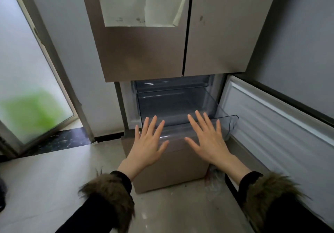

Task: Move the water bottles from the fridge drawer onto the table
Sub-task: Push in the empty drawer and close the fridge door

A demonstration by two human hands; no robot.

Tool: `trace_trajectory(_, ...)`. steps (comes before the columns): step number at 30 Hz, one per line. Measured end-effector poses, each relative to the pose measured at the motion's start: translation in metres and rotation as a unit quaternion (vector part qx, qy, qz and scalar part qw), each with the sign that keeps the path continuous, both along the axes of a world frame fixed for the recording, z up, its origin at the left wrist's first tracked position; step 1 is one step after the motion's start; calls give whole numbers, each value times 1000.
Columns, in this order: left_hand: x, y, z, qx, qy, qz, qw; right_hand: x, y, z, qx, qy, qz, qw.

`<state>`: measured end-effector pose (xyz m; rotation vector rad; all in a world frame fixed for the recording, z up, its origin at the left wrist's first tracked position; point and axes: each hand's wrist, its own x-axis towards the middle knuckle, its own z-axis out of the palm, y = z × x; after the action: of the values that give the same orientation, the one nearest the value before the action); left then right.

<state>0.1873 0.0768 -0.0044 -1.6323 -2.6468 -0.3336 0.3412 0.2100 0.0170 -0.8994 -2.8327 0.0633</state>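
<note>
Both hands (180,142) outstretched, fingers spread

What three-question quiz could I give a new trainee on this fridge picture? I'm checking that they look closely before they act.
1. True or false: the left hand grips a water bottle.
2. Which door stands open? A) the upper left door B) the lower right door C) the upper right door
3. Fill in: the clear drawer pulled out in front of both hands shows ____ bottles inside.

Key
1. False: both the left hand and the right hand are spread flat with straight fingers and hold nothing.
2. B: it is swung out to the right, while both upper doors are closed.
3. No: only bare plastic shows.
</note>
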Motion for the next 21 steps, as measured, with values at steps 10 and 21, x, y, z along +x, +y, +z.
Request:
trace_trajectory(10,-9,71,-54,-80,-34,-39,995,-14,74,-65,-24,-86,-19,996)
trace_trajectory(21,-8,87,-105,-61,99,20,993,-7,121,-105,-7,-88,30,996)
